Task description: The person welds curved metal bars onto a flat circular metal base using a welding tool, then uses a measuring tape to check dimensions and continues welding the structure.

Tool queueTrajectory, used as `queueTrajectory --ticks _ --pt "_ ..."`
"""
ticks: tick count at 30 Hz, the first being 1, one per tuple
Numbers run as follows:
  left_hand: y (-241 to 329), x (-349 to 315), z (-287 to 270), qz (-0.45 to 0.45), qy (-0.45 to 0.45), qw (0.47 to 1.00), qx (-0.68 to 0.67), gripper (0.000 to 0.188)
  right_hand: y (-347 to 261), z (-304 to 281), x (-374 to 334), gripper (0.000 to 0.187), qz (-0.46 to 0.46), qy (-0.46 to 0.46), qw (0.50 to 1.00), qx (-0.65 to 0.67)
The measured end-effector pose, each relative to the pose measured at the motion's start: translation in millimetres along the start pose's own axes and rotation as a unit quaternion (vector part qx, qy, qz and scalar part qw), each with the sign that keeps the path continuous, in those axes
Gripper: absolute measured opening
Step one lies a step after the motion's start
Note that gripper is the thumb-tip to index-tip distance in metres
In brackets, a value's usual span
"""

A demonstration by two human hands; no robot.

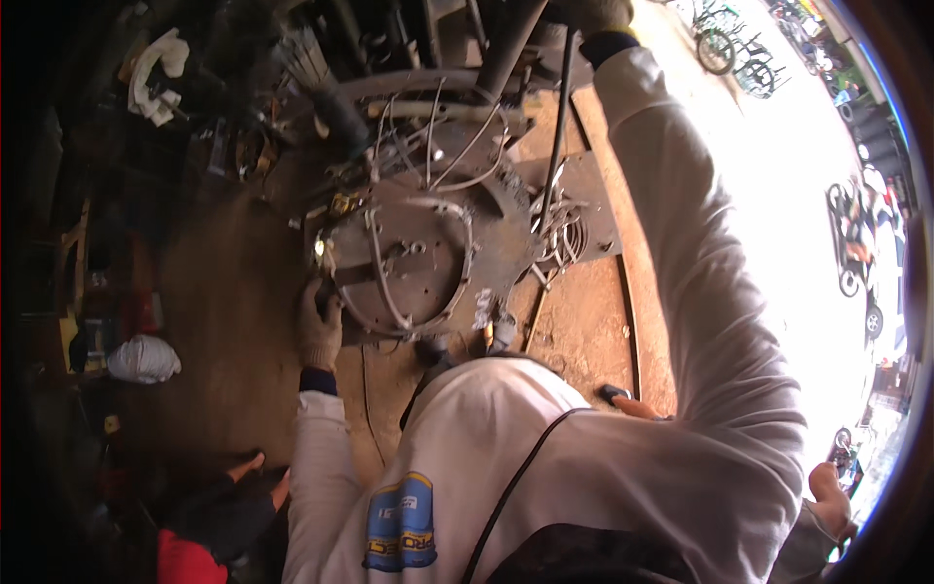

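Observation:
A rusty metal work plate (pixel 399 268) lies in front of me, with a ring of bent metal rod (pixel 471 248) on it and a curved rod (pixel 376 258) across the ring. At the plate's left edge my left hand (pixel 319 326), in a knitted glove, is closed with its fingers on the rim of the rod ring. My right arm stretches far forward. At the top edge my gloved right hand (pixel 601 16) is closed at the upper end of a long dark bar (pixel 559 117), which slants down to the plate's right side. Its fingers are partly hidden.
Loops of bent rod (pixel 449 136) stand behind the plate, beside a thick pipe (pixel 511 49). Coiled rods (pixel 564 234) lie at its right. A white sack (pixel 144 359) sits at the left. Another person (pixel 209 530) is at lower left; bicycles (pixel 718 51) stand outside at upper right.

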State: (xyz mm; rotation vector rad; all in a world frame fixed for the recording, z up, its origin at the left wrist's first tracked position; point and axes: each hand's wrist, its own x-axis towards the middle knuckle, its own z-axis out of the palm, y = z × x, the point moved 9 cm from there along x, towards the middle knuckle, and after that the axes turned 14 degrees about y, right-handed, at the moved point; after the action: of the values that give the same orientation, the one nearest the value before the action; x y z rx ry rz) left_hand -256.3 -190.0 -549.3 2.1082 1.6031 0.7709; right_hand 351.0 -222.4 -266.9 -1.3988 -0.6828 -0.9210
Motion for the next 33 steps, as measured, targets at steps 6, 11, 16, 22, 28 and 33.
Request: queueTrajectory --ticks 6,11,16,22,28,33 --pt "0 -9 -10 -0.057 -0.005 0.998 0.027 0.049 -22 -13 -57 0.055 0.14 -0.185 0.973 -0.004" --pt "-7 -5 -10 0.013 0.027 0.999 0.045 0.051 3 -9 -63 0.065 0.045 -0.159 0.983 -0.075" --pt "-8 -5 -9 0.029 0.036 0.998 0.049 0.052 -3 -8 -64 0.066 0.043 -0.209 0.977 -0.03" --pt "-2 0 -7 0.017 0.035 0.998 0.053 0.05 28 -53 -79 0.063 0.164 -0.218 0.961 0.046" --pt "-22 -5 -9 0.004 0.047 0.999 -0.006 0.045 24 -153 -151 0.032 0.195 -0.261 0.928 -0.18" --pt "-29 1 -17 -0.041 0.074 0.994 -0.069 0.033 43 -239 -260 0.054 0.368 -0.181 0.91 0.055"
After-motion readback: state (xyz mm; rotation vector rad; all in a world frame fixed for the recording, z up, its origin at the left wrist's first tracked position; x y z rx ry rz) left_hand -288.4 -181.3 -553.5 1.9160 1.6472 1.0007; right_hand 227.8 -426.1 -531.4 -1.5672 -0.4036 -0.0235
